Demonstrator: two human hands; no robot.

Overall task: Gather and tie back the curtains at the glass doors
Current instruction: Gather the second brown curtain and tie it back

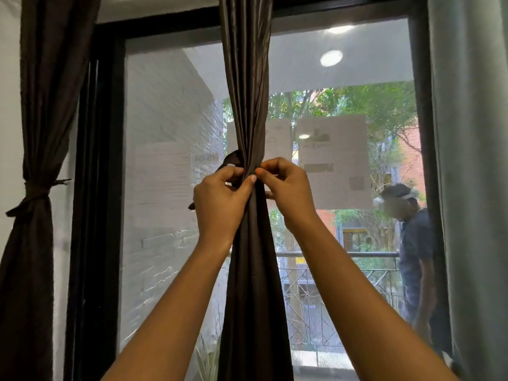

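Pinching at the same spot, both hands meet on the narrowed waist of the dark brown curtain, which hangs gathered into one rope-like bundle straight ahead, in front of the glass door. The left hand has its fingers curled, and thumb and forefinger grip the tie band. The band loops out just above that hand's knuckles, and one loose end pokes out beside the wrist. The right hand, fingers also curled, pinches the front folds of the curtain, its fingertips touching those of the left.

Well out beyond the left hand, a second brown curtain hangs against a white wall, already cinched by its own tie. Between it and the hands stands the black door frame. Beyond the right hand, a pale grey-green curtain hangs loose.

Paper sheets are stuck to the glass just past the right hand. Through the pane show a white brick wall, a metal railing, trees, and a person standing outside.
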